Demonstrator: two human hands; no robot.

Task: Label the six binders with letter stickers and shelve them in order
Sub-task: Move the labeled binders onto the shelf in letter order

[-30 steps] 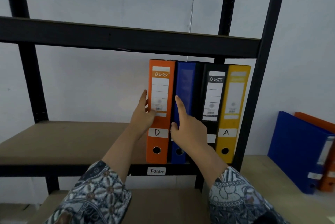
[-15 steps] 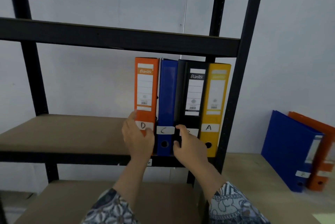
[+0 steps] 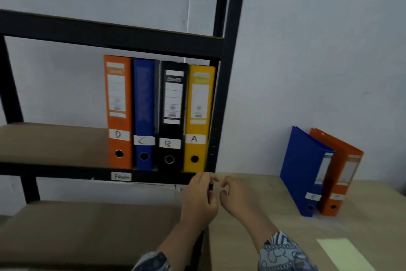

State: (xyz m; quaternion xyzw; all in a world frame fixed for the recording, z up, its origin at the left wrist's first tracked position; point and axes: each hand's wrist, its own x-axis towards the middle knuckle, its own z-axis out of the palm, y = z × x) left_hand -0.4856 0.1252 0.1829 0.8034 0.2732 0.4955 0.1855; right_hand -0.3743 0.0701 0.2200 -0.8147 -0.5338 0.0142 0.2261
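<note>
Four binders stand upright at the right end of the shelf [image 3: 52, 145]: orange D [image 3: 118, 112], blue C [image 3: 144, 115], black B [image 3: 172, 115], yellow A [image 3: 198, 117]. On the table [image 3: 274, 226] to the right, a blue binder [image 3: 305, 172] with an E label and an orange binder [image 3: 340, 174] lean against the wall. My left hand [image 3: 198, 200] and my right hand [image 3: 237, 199] hover below the shelf's front edge, close together, fingers loosely curled, holding nothing.
The black metal rack has an upright post [image 3: 226, 73] right of the yellow binder and a lower board [image 3: 87, 231]. A small "Folder" tag [image 3: 121, 176] is on the shelf's front rail. A pale green sheet [image 3: 345, 253] lies on the table's near right.
Both hands have come off the binders and dropped down and to the right, below the shelf edge. The view has swung right, showing more of the table.
</note>
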